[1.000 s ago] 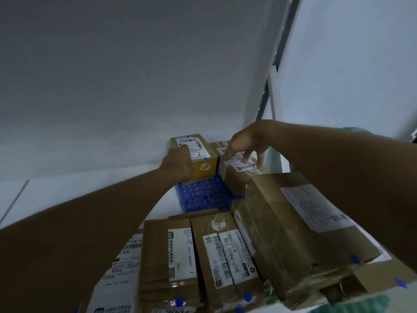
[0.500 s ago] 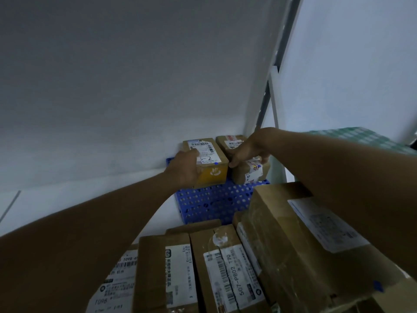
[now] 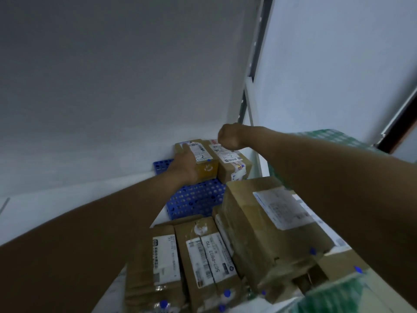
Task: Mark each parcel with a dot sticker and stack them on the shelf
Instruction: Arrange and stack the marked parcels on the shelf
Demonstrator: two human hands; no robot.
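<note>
Gripping the yellow-fronted parcel (image 3: 206, 168) with the left hand (image 3: 185, 166), fingers over its top left edge, thumb hidden. Pushed further back than a second ago: now close against the rear wall (image 3: 112, 86), on the far end of the blue perforated mat (image 3: 196, 197), touching the brown parcel (image 3: 232, 163) on its right. Carries a small blue dot sticker (image 3: 209, 160) by its label, so marked already.

Right hand (image 3: 228, 137) no longer on the brown parcel; raised above it, fingers curled into a loose fist, nothing seen inside. Reads as that parcel seated and released, with only the left one yet to be let go. Two at the back look placed; probably time to pull both arms out for the next one.

Nearer the camera, a row of taped parcels (image 3: 203, 256) and a large parcel (image 3: 270, 222), several showing blue dots at the near edge. Cannot tell whether these lie on the shelf or elsewhere.

Room for moving: tight at the back. Wall behind, shelf upright (image 3: 255, 64) just right of the brown parcel, large parcel rising just in front of it. Open mat in front of the yellow-fronted parcel, and bare white shelf board (image 3: 67, 199) to the left. Best to withdraw up and back, over the near row, minding the large parcel's top edge under the right forearm.
</note>
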